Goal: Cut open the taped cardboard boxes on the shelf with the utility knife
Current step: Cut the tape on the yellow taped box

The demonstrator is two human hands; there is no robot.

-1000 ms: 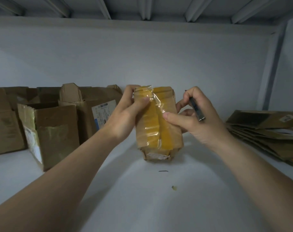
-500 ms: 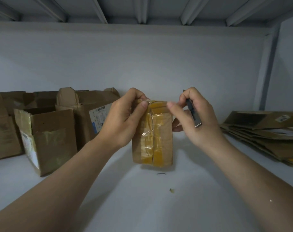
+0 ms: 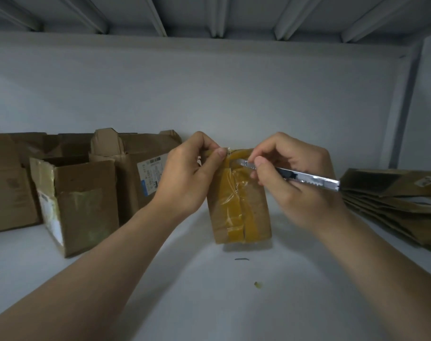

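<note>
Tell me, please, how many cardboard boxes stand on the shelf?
4: taped box at centre; at left, front box, labelled box behind it, far-left box. Others may be hidden.

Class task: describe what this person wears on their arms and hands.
Nothing shows. The left hand and right hand are bare: no gloves, rings or watch. The left forearm and right forearm are uncovered to the frame edge, no sleeve in view. Nails are short.

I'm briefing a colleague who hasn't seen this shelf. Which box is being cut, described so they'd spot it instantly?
On the shelf, between open boxes at left and a flattened cardboard stack at right, a small box stands in the middle. The left hand pinches its top edge and the right hand holds the utility knife there. It alone is wrapped in yellow tape.
</note>
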